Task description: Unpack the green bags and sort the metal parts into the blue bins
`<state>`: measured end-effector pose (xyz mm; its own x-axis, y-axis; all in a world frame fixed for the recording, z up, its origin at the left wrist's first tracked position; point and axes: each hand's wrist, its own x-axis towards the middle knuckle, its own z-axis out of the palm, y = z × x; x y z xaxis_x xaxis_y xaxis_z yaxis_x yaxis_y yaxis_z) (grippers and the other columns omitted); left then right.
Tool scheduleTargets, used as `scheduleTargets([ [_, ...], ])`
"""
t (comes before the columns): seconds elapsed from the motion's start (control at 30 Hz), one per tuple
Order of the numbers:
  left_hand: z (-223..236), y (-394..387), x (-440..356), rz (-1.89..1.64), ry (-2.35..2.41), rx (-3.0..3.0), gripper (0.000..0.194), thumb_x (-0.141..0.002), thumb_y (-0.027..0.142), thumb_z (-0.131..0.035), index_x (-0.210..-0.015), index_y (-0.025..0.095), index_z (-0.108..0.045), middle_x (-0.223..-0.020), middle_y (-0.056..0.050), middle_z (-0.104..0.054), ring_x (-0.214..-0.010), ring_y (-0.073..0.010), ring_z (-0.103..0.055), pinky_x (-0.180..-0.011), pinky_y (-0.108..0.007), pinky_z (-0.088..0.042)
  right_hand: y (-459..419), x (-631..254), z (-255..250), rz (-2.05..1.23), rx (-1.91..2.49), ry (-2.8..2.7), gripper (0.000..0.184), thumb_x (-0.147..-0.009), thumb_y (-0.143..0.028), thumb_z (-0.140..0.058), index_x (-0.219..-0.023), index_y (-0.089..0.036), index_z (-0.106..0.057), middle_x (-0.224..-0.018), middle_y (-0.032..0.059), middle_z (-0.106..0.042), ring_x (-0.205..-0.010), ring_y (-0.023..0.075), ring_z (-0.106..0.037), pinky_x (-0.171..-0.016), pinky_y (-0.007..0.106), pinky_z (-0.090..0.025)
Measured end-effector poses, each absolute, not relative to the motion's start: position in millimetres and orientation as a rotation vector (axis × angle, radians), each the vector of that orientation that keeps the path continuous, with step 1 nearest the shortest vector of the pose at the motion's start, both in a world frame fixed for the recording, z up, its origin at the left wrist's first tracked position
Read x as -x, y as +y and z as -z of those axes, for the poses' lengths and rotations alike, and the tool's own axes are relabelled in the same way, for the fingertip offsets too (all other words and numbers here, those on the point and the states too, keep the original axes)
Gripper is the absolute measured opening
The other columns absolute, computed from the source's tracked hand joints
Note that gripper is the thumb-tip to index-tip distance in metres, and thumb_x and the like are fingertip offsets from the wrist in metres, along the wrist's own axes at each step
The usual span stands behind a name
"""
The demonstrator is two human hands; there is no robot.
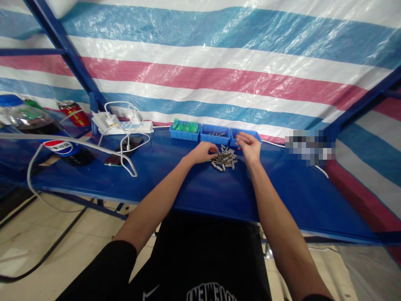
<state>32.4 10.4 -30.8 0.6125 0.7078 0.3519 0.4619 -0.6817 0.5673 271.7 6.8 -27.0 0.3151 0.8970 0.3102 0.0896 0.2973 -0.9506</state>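
Observation:
A loose pile of small metal parts (224,159), silvery cylinders and thin pin-like pieces, lies on the blue table (216,192). My left hand (203,152) is at the pile's left edge, its fingers curled in toward the thumb. Anything between those fingertips is too small to make out. Over the front of the right blue bin (233,140), my right hand (250,148) has bent fingers drawn close to the thumb; what it pinches, if anything, cannot be seen. That hand covers part of the bin. Small metal pieces also lie in the middle blue bin (214,140).
The left blue bin (184,136) holds green plastic. Further left are a power strip (138,126) with white cables, a dark phone-like object (133,145), a cola bottle (62,146) and a red can (74,113). A striped tarp (219,75) hangs behind the table.

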Motion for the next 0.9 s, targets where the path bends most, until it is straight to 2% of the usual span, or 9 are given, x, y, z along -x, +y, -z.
scheduleTargets([
  [0.07, 32.6, 9.9, -33.5, -0.807, 0.946, -2.423, 0.019, -0.083, 0.021, -0.072, -0.100, 0.014, -0.077, -0.089, -0.007, -0.078, -0.080, -0.0181, -0.071, -0.076, -0.028, -0.054, 9.0, -274.2, 29.9, -0.728, 1.149, -1.116, 0.056, -0.065, -0.042, -0.081, -0.116, -0.020, -0.073, -0.117, 0.0131, -0.077, -0.073, 0.0203, -0.072, -0.056, 0.030, -0.055],
  [0.13, 34.3, 9.5, -34.6, -0.830, 0.967, -2.415, 0.016, -0.082, 0.020, -0.072, -0.097, 0.015, -0.075, -0.088, -0.006, -0.076, -0.080, -0.0179, -0.070, -0.076, -0.027, -0.054, 9.9, -274.1, 31.9, -0.747, 1.154, -1.116, 0.056, -0.065, -0.041, -0.080, -0.116, -0.020, -0.073, -0.118, 0.0131, -0.077, -0.072, 0.0198, -0.072, -0.055, 0.030, -0.056],
  [0.43, 38.5, 11.9, -35.6, -0.861, 0.973, -2.275, 0.016, -0.076, 0.012, -0.071, -0.092, 0.016, -0.067, -0.081, -0.001, -0.071, -0.077, -0.0156, -0.068, -0.073, -0.026, -0.050, 7.7, -267.0, 31.2, -0.818, 1.153, -1.139, 0.049, -0.063, -0.039, -0.080, -0.107, -0.017, -0.075, -0.107, 0.0121, -0.080, -0.063, 0.0164, -0.070, -0.051, 0.026, -0.053],
  [0.9, 38.3, 17.3, -27.5, -0.856, 0.948, -2.065, 0.026, -0.073, 0.021, -0.079, -0.093, 0.017, -0.063, -0.078, -0.001, -0.073, -0.068, -0.0144, -0.067, -0.068, -0.025, -0.052, 5.5, -264.7, 29.2, -0.861, 1.181, -1.160, 0.047, -0.064, -0.044, -0.081, -0.104, -0.019, -0.075, -0.100, 0.0092, -0.080, -0.065, 0.0165, -0.071, -0.052, 0.026, -0.053],
])
